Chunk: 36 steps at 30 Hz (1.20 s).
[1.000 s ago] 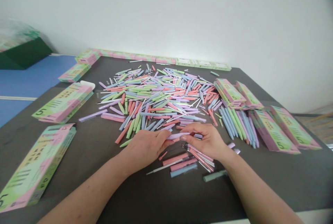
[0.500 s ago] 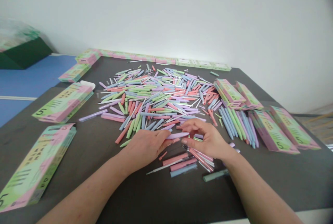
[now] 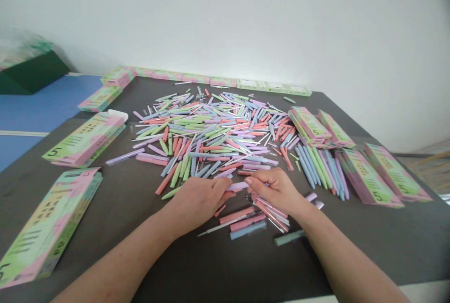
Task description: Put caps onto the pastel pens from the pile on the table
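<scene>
Dark table [image 3: 369, 251], one pen heap [image 3: 211, 129]; left hand [image 3: 198, 200], right hand [image 3: 276, 191] half-closed, pinching one lilac pen [image 3: 237, 185]

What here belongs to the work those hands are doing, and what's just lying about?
Part of the work: left hand, right hand, lilac pen between them, heap of pastel pens, probably the pink-and-green cartons.
Just lying about: dark green box, blue surface.

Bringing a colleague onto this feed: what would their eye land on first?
A big loose heap of pastel pens fills the middle of the dark table. In front of it, the left hand and right hand meet at a lilac pen. Pink-and-green boxes line the table's sides.
</scene>
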Available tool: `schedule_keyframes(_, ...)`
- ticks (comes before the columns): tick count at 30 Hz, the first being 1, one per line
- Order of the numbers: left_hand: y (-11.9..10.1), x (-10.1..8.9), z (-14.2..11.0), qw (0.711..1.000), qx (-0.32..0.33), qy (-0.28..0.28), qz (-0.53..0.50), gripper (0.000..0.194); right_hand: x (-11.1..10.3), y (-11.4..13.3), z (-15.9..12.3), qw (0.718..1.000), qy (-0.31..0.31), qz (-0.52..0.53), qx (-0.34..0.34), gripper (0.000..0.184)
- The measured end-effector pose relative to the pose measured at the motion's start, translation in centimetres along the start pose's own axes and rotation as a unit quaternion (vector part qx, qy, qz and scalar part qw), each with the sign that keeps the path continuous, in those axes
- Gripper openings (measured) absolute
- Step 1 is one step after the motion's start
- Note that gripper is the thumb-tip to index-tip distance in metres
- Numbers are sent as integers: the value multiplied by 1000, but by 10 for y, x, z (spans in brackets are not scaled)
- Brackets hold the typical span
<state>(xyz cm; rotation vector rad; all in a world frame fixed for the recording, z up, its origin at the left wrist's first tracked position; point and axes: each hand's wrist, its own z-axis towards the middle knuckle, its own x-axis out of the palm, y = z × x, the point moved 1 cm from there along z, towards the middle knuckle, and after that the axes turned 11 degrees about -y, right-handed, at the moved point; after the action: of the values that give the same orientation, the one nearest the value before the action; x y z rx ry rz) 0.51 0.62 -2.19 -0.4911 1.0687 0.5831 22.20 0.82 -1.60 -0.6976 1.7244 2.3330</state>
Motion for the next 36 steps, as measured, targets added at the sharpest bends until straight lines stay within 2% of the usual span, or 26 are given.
schedule_keyframes(3,1,0,0,1000,-5,-15,0,28,-1,0,1,1000,14,14,-4,35)
schedule_keyframes(6,1,-2,0,1000,-12,-18,-7,29,-1,3,1,999,-10,15,-30,17)
schedule_keyframes(11,0,-2,2,1000,-16,4,-16,31,7,5,0,998,-40,17,-36,9)
schedule_keyframes(16,0,-4,2,999,-24,4,-44,26,11,1,0,998,-62,18,-4,14)
schedule_keyframes(20,1,-5,3,998,-26,4,-55,26,8,0,0,998,-58,28,1,14)
schedule_keyframes(28,7,-2,3,996,-54,6,-68,26,-10,5,4,996,-66,47,34,12)
schedule_keyframes(36,9,-7,6,990,-87,24,-104,27,-26,2,4,972,-109,161,130,24)
